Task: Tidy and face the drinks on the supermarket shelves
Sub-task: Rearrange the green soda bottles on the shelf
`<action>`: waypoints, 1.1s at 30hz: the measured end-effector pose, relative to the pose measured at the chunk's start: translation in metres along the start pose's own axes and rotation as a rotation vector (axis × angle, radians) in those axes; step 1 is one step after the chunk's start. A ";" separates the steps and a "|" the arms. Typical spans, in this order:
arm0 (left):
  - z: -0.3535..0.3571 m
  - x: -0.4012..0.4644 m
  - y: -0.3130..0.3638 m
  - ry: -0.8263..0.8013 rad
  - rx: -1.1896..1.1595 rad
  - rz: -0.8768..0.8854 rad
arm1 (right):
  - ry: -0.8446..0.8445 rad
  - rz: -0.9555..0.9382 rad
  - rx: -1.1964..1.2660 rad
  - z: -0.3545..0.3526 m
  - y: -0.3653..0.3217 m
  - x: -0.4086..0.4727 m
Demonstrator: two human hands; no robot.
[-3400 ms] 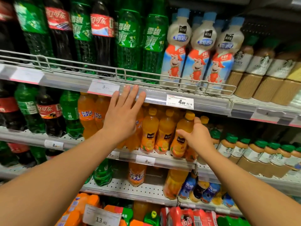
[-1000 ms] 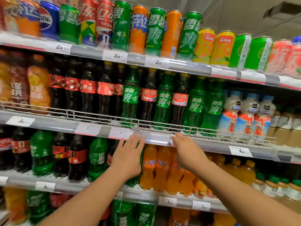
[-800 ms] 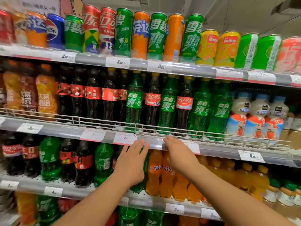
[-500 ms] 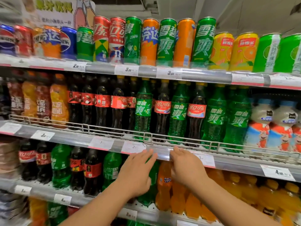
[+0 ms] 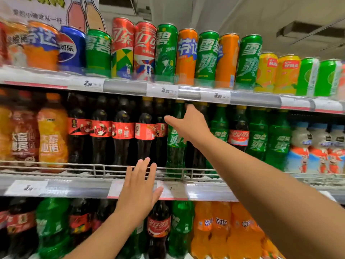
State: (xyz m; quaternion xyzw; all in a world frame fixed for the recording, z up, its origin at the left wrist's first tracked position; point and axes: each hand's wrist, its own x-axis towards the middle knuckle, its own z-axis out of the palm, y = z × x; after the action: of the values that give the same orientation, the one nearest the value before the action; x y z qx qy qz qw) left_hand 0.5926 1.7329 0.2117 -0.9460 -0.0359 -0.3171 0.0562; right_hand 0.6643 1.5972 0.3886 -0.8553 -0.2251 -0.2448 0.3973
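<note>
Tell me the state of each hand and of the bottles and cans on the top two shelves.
Left hand: open, flat against the shelf edge.
Right hand: open, reaching at a green bottle.
Cola bottles: upright, labels unevenly turned.
Cans: upright in a row.

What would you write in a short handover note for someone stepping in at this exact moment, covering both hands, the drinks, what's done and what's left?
Left hand: open, flat against the shelf edge and wire rail.
Right hand: open, reaching up at a green Sprite bottle beside the cola bottles; nothing gripped.
Done: cans on the top shelf stand upright.
Left: green and cola bottles are mixed to the right; sort them and turn labels forward.
</note>
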 end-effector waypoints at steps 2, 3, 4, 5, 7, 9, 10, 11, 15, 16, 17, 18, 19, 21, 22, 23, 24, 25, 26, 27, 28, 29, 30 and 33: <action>0.000 0.000 -0.001 0.032 -0.013 0.019 | 0.037 0.036 -0.088 0.004 -0.006 0.011; 0.001 -0.001 -0.003 0.069 -0.032 0.040 | 0.049 0.053 -0.120 0.005 -0.007 0.015; 0.002 -0.001 -0.004 0.100 -0.050 0.057 | 0.051 0.068 -0.149 0.006 -0.009 0.018; 0.002 -0.002 -0.005 0.116 -0.060 0.067 | 0.050 0.088 -0.181 0.007 -0.010 0.021; 0.006 -0.002 -0.007 0.154 -0.063 0.077 | 0.052 0.131 -0.234 0.006 -0.013 0.027; 0.007 -0.003 -0.007 0.157 -0.071 0.070 | 0.063 0.164 -0.216 0.005 -0.012 0.031; 0.006 -0.003 -0.006 0.152 -0.072 0.069 | 0.075 0.171 -0.192 0.004 -0.010 0.032; 0.006 -0.004 -0.006 0.149 -0.072 0.070 | 0.091 0.173 -0.165 0.003 -0.008 0.032; 0.006 -0.006 -0.006 0.078 -0.075 0.068 | 0.149 0.202 0.021 -0.001 0.002 0.022; 0.007 -0.006 -0.006 0.069 -0.067 0.068 | 0.152 0.203 0.054 -0.002 0.004 0.018; 0.007 -0.006 -0.006 0.058 -0.063 0.064 | 0.153 0.198 0.085 -0.003 0.006 0.014; 0.008 -0.006 -0.005 0.049 -0.060 0.060 | 0.153 0.187 0.119 -0.004 0.007 0.011; 0.008 -0.006 -0.005 0.038 -0.060 0.052 | 0.153 0.177 0.155 -0.006 0.009 0.007; 0.008 -0.006 -0.005 0.033 -0.057 0.033 | 0.151 0.163 0.227 -0.009 0.013 -0.002; 0.009 -0.006 -0.005 0.038 -0.052 0.027 | 0.151 0.156 0.261 -0.011 0.016 -0.006; 0.010 -0.006 -0.005 0.039 -0.048 0.023 | 0.152 0.148 0.291 -0.014 0.018 -0.011; 0.011 -0.007 -0.005 0.042 -0.043 0.020 | 0.152 0.137 0.316 -0.015 0.020 -0.016; 0.012 -0.006 -0.005 0.047 -0.035 0.016 | 0.152 0.122 0.338 -0.018 0.021 -0.021; 0.013 -0.006 -0.005 0.054 -0.026 0.012 | 0.153 0.105 0.355 -0.019 0.022 -0.025; 0.014 -0.006 -0.004 0.052 -0.018 0.011 | 0.156 0.090 0.367 -0.021 0.022 -0.029; 0.014 -0.005 -0.004 0.049 -0.011 0.012 | 0.161 0.075 0.378 -0.024 0.023 -0.032; 0.013 -0.005 -0.004 0.047 -0.008 0.013 | 0.170 0.058 0.382 -0.026 0.023 -0.035; 0.013 -0.005 -0.004 0.042 -0.014 0.016 | 0.179 0.042 0.379 -0.029 0.023 -0.038; 0.012 -0.006 -0.003 0.036 -0.007 0.024 | 0.196 0.011 0.381 -0.039 0.024 -0.046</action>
State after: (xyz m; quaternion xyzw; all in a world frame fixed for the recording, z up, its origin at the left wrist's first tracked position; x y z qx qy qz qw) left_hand 0.5947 1.7374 0.1983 -0.9407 -0.0222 -0.3335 0.0574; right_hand 0.6324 1.5433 0.3695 -0.7383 -0.2229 -0.2775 0.5730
